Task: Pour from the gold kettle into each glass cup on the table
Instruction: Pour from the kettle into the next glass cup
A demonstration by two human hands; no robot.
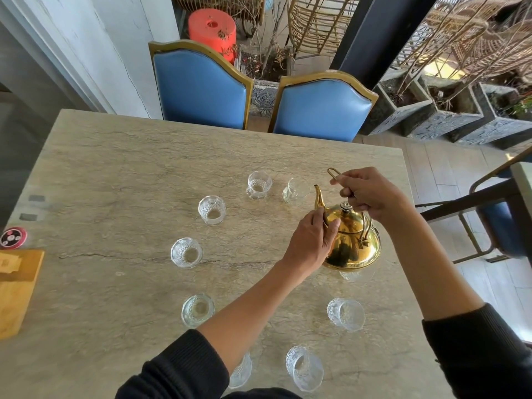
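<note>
The gold kettle (352, 240) hangs above the right side of the stone table (121, 156). My right hand (371, 194) grips its wire handle from above. My left hand (309, 240) presses against the kettle's left side at the base of the spout. The spout tip points up toward a glass cup (295, 190) at the far right of a ring of several patterned glass cups. Another cup (259, 185) stands beside it, and one cup (349, 275) is mostly hidden under the kettle. A cup (240, 372) near me is partly covered by my left arm.
Two blue chairs (201, 87) stand at the table's far edge. A wooden board (17, 286) and a round red-and-black disc (13, 237) lie at the left edge. A dark-framed chair (495, 220) stands to the right on the floor.
</note>
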